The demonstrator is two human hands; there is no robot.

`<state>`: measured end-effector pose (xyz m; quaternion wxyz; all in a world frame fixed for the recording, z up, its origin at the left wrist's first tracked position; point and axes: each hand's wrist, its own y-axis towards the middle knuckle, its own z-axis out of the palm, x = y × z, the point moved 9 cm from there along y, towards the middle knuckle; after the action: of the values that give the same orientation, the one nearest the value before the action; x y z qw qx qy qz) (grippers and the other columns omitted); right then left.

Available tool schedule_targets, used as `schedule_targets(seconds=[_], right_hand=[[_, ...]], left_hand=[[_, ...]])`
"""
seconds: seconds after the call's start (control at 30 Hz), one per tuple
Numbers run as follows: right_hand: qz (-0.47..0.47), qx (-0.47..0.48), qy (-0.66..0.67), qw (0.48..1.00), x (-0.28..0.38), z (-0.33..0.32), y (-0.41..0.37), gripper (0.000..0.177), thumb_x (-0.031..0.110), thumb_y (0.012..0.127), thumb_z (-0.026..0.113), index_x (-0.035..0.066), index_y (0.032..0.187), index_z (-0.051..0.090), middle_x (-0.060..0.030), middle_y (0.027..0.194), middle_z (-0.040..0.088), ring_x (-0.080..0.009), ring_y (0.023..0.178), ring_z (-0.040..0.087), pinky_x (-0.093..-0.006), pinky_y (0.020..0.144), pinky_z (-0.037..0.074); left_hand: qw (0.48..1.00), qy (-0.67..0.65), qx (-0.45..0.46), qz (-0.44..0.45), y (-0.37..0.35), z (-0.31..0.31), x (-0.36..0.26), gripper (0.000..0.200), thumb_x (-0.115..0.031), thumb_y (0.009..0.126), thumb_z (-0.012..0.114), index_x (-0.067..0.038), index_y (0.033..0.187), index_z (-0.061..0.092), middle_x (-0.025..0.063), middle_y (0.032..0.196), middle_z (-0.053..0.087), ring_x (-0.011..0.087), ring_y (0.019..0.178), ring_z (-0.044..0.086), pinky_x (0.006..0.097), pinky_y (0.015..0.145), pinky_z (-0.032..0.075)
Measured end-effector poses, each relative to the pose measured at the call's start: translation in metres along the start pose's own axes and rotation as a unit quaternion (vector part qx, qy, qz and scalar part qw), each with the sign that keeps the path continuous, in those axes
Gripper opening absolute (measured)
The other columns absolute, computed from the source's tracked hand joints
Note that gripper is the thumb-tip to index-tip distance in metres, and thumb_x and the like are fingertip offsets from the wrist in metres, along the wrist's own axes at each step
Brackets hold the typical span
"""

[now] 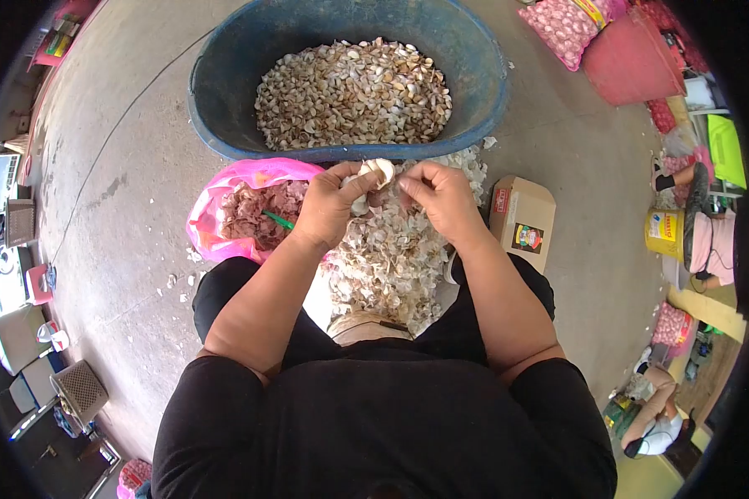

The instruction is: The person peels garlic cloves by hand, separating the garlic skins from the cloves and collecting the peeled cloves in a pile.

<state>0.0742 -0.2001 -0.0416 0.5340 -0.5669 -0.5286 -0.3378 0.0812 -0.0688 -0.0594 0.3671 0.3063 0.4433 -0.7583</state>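
Note:
My left hand is closed around a pale garlic bulb, held just in front of the tub's near rim. Beside it, my right hand has its thumb and forefinger pinched together; what they hold, if anything, is too small to make out. Below both hands lies a heap of papery garlic skins between my knees. A big blue tub ahead contains many loose garlic cloves. Left of my left hand is a pink plastic bag with reddish-brown skins and a slim green object in it.
A cardboard box stands by my right knee. Net sacks of garlic and a red tub are at the upper right. Other people sit along the right side near a yellow bucket. A grey basket stands at left.

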Motion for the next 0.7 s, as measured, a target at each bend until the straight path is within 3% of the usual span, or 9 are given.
schedule_targets(seconds=[0.07, 0.13, 0.2, 0.3, 0.43, 0.53, 0.63, 0.7], right_hand=[[-0.193, -0.135, -0.235, 0.943, 0.013, -0.014, -0.006, 0.013, 0.014, 0.082, 0.055, 0.001, 0.083, 0.056, -0.0052, 0.065, 0.056, -0.0139, 0.054, 0.053, -0.0263, 0.054, 0.043], [-0.245, -0.181, -0.255, 0.918, 0.028, -0.015, -0.014, 0.013, 0.015, 0.081, 0.055, 0.002, 0.083, 0.056, -0.0068, 0.063, 0.056, -0.0176, 0.052, 0.053, -0.0271, 0.053, 0.042], [-0.163, -0.138, -0.065, 0.975, 0.025, -0.012, -0.01, 0.011, 0.015, 0.081, 0.055, 0.003, 0.083, 0.054, -0.0075, 0.063, 0.056, -0.0204, 0.053, 0.054, -0.027, 0.052, 0.042], [-0.107, -0.099, -0.084, 0.986, 0.028, 0.007, -0.013, 0.012, 0.014, 0.082, 0.053, 0.003, 0.081, 0.05, -0.0081, 0.063, 0.055, -0.02, 0.052, 0.053, -0.0284, 0.051, 0.041], [-0.17, -0.118, -0.006, 0.978, 0.022, 0.012, -0.009, 0.012, 0.012, 0.084, 0.051, 0.003, 0.079, 0.046, -0.0057, 0.059, 0.052, -0.0132, 0.049, 0.049, -0.0278, 0.045, 0.039], [-0.012, -0.034, 0.206, 0.978, 0.0, 0.021, -0.003, 0.012, 0.013, 0.086, 0.048, 0.005, 0.078, 0.047, -0.0012, 0.059, 0.049, -0.0084, 0.047, 0.045, -0.024, 0.042, 0.037], [0.034, 0.021, 0.34, 0.94, 0.004, 0.028, -0.005, 0.01, 0.015, 0.089, 0.043, 0.008, 0.082, 0.046, 0.0021, 0.062, 0.042, -0.0035, 0.05, 0.036, -0.0188, 0.044, 0.033], [0.053, 0.006, 0.369, 0.928, 0.0, 0.025, -0.005, 0.01, 0.015, 0.089, 0.044, 0.007, 0.081, 0.046, 0.0014, 0.063, 0.044, -0.0039, 0.05, 0.038, -0.0188, 0.044, 0.033]], left_hand=[[0.997, 0.077, 0.004, 0.009, -0.001, -0.001, 0.0, 0.019, -0.015, 0.078, 0.061, 0.0, 0.089, 0.057, 0.004, 0.071, 0.058, 0.0088, 0.058, 0.054, 0.0212, 0.05, 0.043], [0.991, 0.129, 0.014, 0.024, 0.0, 0.0, -0.001, 0.02, -0.015, 0.078, 0.061, 0.001, 0.089, 0.058, 0.0036, 0.07, 0.058, 0.0079, 0.056, 0.053, 0.0209, 0.05, 0.042], [0.986, 0.156, 0.025, 0.043, -0.001, 0.002, -0.001, 0.021, -0.015, 0.078, 0.061, 0.001, 0.09, 0.058, 0.0033, 0.068, 0.057, 0.0071, 0.055, 0.052, 0.0206, 0.05, 0.042], [0.981, 0.184, 0.042, 0.033, -0.005, 0.008, -0.001, 0.023, -0.015, 0.078, 0.061, 0.003, 0.091, 0.057, 0.0039, 0.068, 0.057, 0.007, 0.055, 0.052, 0.0204, 0.051, 0.041], [0.997, 0.05, 0.047, 0.029, -0.005, 0.012, 0.003, 0.019, -0.012, 0.077, 0.06, 0.003, 0.087, 0.056, 0.0065, 0.068, 0.057, 0.0103, 0.053, 0.051, 0.0223, 0.05, 0.043], [0.997, -0.072, 0.039, -0.01, -0.002, 0.008, 0.013, 0.016, -0.011, 0.077, 0.06, 0.002, 0.086, 0.055, 0.0063, 0.068, 0.056, 0.0124, 0.052, 0.051, 0.0237, 0.05, 0.044], [0.995, -0.085, 0.051, -0.03, -0.005, 0.01, 0.012, 0.016, -0.012, 0.077, 0.06, 0.0, 0.087, 0.054, 0.0053, 0.07, 0.055, 0.013, 0.055, 0.051, 0.0243, 0.051, 0.045], [0.994, -0.082, 0.072, -0.03, -0.006, 0.013, 0.007, 0.016, -0.012, 0.077, 0.06, -0.001, 0.088, 0.054, 0.0046, 0.072, 0.055, 0.0128, 0.057, 0.052, 0.0242, 0.051, 0.045]])
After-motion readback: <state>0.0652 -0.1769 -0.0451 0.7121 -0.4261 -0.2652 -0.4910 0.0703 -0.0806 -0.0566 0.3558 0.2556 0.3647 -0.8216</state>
